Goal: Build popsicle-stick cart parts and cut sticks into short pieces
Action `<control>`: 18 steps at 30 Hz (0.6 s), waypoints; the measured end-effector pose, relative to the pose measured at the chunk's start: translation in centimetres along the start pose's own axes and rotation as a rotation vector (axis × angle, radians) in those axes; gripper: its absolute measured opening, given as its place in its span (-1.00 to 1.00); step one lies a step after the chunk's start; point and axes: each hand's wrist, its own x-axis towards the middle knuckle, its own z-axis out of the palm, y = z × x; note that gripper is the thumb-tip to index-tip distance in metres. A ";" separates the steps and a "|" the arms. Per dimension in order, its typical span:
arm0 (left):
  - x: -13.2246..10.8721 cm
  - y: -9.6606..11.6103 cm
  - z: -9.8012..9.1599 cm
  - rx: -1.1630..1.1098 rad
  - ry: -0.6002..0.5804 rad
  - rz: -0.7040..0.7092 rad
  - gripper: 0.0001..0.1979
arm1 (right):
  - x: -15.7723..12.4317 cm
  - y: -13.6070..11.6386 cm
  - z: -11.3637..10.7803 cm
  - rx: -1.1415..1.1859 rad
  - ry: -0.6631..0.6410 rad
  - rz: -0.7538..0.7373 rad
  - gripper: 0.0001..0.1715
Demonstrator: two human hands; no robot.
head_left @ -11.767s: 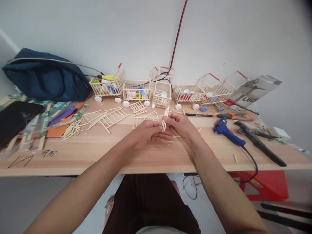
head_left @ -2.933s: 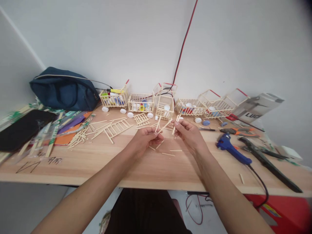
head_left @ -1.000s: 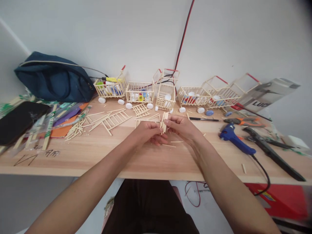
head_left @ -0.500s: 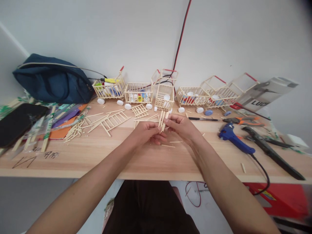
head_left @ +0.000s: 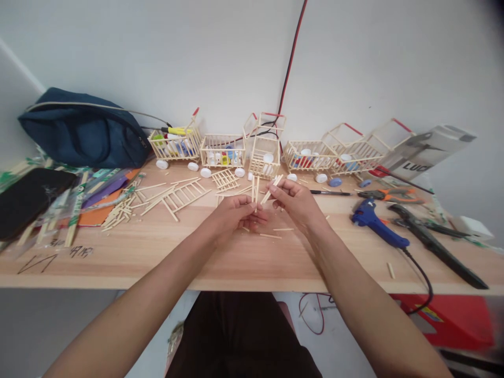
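Above the middle of the table, my left hand (head_left: 241, 211) pinches a few thin wooden sticks (head_left: 255, 189) that point upward. Just to its right, my right hand (head_left: 294, 203) grips more wooden sticks (head_left: 272, 189) between thumb and fingers, tilted to the upper right. A narrow gap separates the two bunches. Two loose sticks (head_left: 271, 235) lie on the wood below my hands. Behind them stands a miniature shopping cart (head_left: 264, 157) made of sticks, with a red handle. A ladder-like stick frame (head_left: 185, 198) and a small stick grid (head_left: 226, 179) lie to the left.
More stick carts (head_left: 222, 151) with bottle-cap wheels line the wall. A blue glue gun (head_left: 378, 223), orange-handled pliers (head_left: 389, 195) and a black-handled tool (head_left: 437, 247) lie right. A phone (head_left: 33, 199), a pile of cut sticks (head_left: 118, 212) and a blue bag (head_left: 84, 128) occupy the left.
The sticks, held together before, are now split between my hands. My right hand has moved slightly away to the right, its sticks tilting, while my left hand keeps its own upright.
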 end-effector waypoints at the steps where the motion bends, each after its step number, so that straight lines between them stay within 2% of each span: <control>1: 0.0 0.0 0.0 -0.010 -0.007 0.004 -0.85 | 0.0 0.0 0.0 0.006 -0.006 -0.002 -0.64; 11: 0.1 -0.2 -0.2 -0.034 -0.025 0.028 -0.83 | -0.2 0.1 0.2 0.026 -0.011 -0.004 -0.60; 18: 0.1 0.1 -0.1 0.097 0.000 0.050 -0.78 | -0.3 -0.2 0.0 0.059 -0.026 0.049 -0.57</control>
